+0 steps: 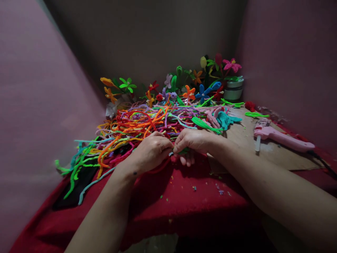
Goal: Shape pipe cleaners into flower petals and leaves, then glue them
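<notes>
My left hand [152, 149] and my right hand [193, 142] meet at the front edge of a heap of pipe cleaners [137, 123]. Thumb and forefinger of each are pinched close together, fingertips almost touching. A bit of green pipe cleaner [185, 151] shows under my right hand, between palm and curled fingers. What the left fingertips pinch is mostly hidden; a small pale bit shows between the two hands. The heap is of many colours, its strands loosely tangled.
A pink glue gun [284, 137] lies at the right on a cardboard sheet [242, 154]. Pipe-cleaner flowers [202, 93] stand along the back, near a pale pot [233, 89]. A dark flat object [71, 193] lies at left. Scraps dot the red cloth [184, 196]; walls enclose the table.
</notes>
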Tool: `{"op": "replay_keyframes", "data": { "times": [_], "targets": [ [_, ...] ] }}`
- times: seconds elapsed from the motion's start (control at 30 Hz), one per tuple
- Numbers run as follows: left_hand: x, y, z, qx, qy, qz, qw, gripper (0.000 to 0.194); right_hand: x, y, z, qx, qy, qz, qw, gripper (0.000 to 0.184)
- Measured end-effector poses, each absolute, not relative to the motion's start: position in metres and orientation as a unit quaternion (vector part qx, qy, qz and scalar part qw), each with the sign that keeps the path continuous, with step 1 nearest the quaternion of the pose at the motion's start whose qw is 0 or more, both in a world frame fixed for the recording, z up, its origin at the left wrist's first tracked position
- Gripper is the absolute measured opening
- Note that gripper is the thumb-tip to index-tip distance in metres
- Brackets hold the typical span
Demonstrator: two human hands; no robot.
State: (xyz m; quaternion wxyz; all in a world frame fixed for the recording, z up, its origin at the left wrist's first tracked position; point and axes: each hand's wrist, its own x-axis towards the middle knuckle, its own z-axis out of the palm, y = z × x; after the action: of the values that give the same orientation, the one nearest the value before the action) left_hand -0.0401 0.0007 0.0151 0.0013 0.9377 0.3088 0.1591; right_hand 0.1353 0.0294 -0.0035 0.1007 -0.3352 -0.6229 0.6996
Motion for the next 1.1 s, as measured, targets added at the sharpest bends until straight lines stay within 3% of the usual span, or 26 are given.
{"op": "replay_keyframes", "data": {
  "times": [0.17,0.23,0.33,0.47,0.53,0.77,1.1],
  "targets": [
    [-0.044,0.000,0.019,0.928,0.325,0.174,-0.055,0.022,0.136,0.027,0.001,-0.339,-0.638,0.673,0.156,0.024],
    [-0.047,0.001,0.021,0.918,0.344,0.188,-0.066,0.022,0.135,0.026,0.004,-0.364,-0.631,0.649,0.219,0.031],
    [-0.050,0.003,0.022,0.905,0.370,0.196,-0.077,0.020,0.131,0.025,0.006,-0.403,-0.628,0.575,0.335,0.024],
    [-0.053,0.006,0.022,0.891,0.401,0.200,-0.075,0.018,0.127,0.023,0.003,-0.413,-0.710,0.318,0.474,0.013],
    [-0.054,0.006,0.022,0.881,0.422,0.206,-0.065,0.017,0.125,0.021,-0.001,-0.374,-0.762,0.169,0.500,0.008],
    [-0.054,0.006,0.023,0.848,0.480,0.224,0.029,0.018,0.118,0.015,-0.015,-0.308,-0.861,-0.167,0.368,0.017],
    [-0.052,0.005,0.024,0.814,0.495,0.234,0.197,0.018,0.118,0.008,-0.011,-0.311,-0.856,-0.250,0.328,0.021]
  ]
}}
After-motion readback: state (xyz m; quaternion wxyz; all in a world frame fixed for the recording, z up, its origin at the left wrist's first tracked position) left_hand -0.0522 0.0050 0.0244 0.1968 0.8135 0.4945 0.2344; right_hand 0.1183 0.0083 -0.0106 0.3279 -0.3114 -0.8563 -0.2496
